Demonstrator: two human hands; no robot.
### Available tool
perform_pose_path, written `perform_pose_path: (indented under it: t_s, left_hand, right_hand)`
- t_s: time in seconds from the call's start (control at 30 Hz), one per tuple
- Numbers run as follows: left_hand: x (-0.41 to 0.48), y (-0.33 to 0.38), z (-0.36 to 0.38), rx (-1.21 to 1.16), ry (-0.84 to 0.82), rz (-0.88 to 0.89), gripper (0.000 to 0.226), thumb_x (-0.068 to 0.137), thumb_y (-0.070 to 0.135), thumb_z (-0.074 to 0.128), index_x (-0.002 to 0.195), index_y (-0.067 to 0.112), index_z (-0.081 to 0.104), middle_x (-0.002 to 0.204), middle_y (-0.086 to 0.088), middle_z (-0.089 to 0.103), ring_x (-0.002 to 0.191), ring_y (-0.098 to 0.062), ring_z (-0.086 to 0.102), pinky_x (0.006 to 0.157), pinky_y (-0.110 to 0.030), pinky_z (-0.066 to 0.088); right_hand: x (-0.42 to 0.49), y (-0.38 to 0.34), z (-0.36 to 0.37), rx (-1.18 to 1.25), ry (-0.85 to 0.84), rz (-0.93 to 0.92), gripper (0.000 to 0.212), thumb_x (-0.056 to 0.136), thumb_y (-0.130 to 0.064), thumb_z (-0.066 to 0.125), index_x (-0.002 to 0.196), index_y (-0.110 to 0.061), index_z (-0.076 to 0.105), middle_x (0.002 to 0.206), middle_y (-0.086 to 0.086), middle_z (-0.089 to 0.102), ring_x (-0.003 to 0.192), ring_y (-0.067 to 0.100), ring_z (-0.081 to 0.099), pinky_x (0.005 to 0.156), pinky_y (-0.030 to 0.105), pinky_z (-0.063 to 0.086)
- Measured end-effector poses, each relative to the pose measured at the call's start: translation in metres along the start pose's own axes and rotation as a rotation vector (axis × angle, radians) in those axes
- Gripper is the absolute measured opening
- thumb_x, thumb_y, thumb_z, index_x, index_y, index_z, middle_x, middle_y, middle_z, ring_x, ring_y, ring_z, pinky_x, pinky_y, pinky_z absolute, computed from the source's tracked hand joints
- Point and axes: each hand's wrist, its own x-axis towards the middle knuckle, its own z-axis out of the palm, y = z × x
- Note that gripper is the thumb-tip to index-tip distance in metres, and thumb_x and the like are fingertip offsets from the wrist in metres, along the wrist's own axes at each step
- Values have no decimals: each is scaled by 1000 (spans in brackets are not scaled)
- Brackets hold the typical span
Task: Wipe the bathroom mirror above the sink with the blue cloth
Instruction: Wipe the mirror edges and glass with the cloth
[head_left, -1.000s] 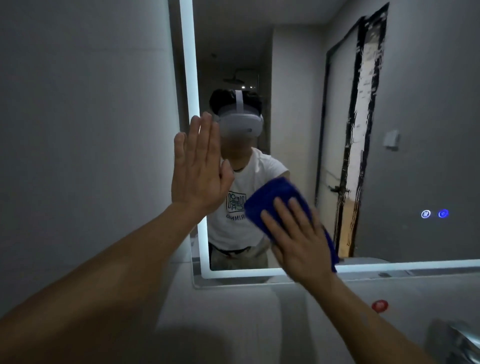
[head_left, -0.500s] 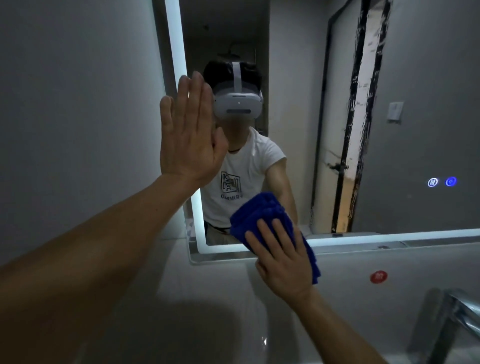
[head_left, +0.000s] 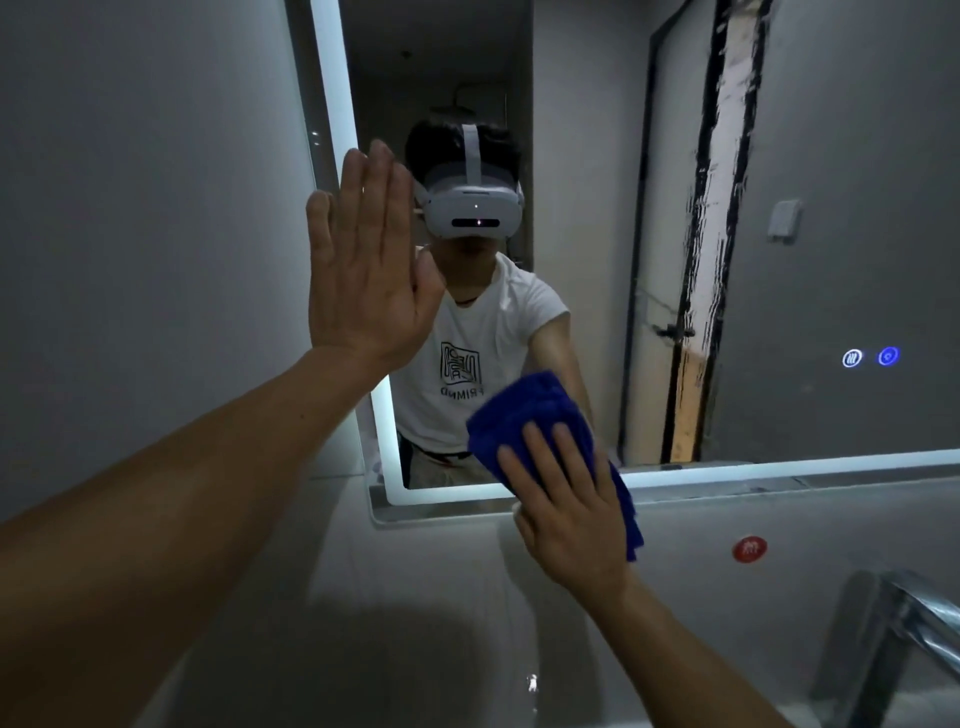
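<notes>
Head view: my right hand (head_left: 571, 514) presses blue cloth (head_left: 535, 415) flat at mirror (head_left: 779, 260) bottom-left corner; left hand (head_left: 363, 270) flat, empty, at left edge. Wipe underway, right side likely pending.

Premises: a bathroom, dimly lit. Evidence: a large rectangular wall mirror (head_left: 831, 156) edged by a glowing white light strip (head_left: 779, 466), with two round lit touch icons (head_left: 852, 358) set in the glass. A chrome metal tap (head_left: 919, 618) stands below at lower right. The smooth grey wall (head_left: 156, 208) is plain. The reflection shows a round overhead shower head (head_left: 457, 106) and a dark-framed door (head_left: 670, 330).
</notes>
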Motion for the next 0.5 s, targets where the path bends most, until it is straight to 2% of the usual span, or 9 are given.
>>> perform_pose_path:
  t_s: [0.1, 0.17, 0.23, 0.33, 0.43, 0.5]
  left_hand:
    - [1, -1, 0, -3, -5, 9, 67, 101, 40, 23, 159, 11, 6, 167, -11, 5, 153, -28, 2, 121, -43, -7]
    - [0, -2, 0, 1, -5, 9, 66, 101, 40, 24, 159, 12, 7, 167, -10, 5, 153, -28, 2, 121, -41, -9]
    - [0, -1, 1, 10, -3, 9, 66, 102, 40, 24, 159, 13, 6, 167, -10, 5, 154, -28, 3, 121, -42, -8]
    - [0, 0, 1, 6, 5, 11, 66, 102, 41, 24, 159, 13, 7, 167, -9, 7, 153, -28, 4, 122, -46, -2]
    - [0, -1, 0, -10, 1, 13, 65, 102, 41, 24, 159, 13, 9, 166, -9, 8, 153, -27, 3, 122, -45, -2]
    - [-1, -1, 1, 4, 0, 20, 65, 101, 41, 24, 159, 13, 9, 167, -9, 7, 153, -26, 1, 122, -43, -5]
  right_hand:
    - [22, 27, -12, -26, 4, -10, 79, 87, -26, 62, 155, -26, 21, 166, 2, 3, 152, 28, 7, 122, 51, 7]
    - [78, 44, -26, 0, 70, 137, 75, 92, -31, 57, 155, -25, 16, 166, 5, 5, 152, 28, 3, 121, 52, 7]
    - [142, 55, -41, 37, 160, 303, 68, 94, -30, 51, 155, -22, 23, 163, 11, 17, 151, 31, 9, 120, 54, 11]
    - [193, 55, -51, 55, 209, 407, 69, 89, -26, 50, 154, -19, 29, 161, 14, 23, 149, 35, 15, 120, 56, 13]
    - [159, 36, -41, 51, 168, 350, 71, 92, -26, 55, 155, -19, 25, 163, 12, 17, 151, 32, 9, 121, 54, 12]
    - [107, 27, -30, 28, 85, 189, 76, 92, -28, 63, 155, -20, 22, 164, 9, 13, 152, 31, 7, 121, 52, 10]
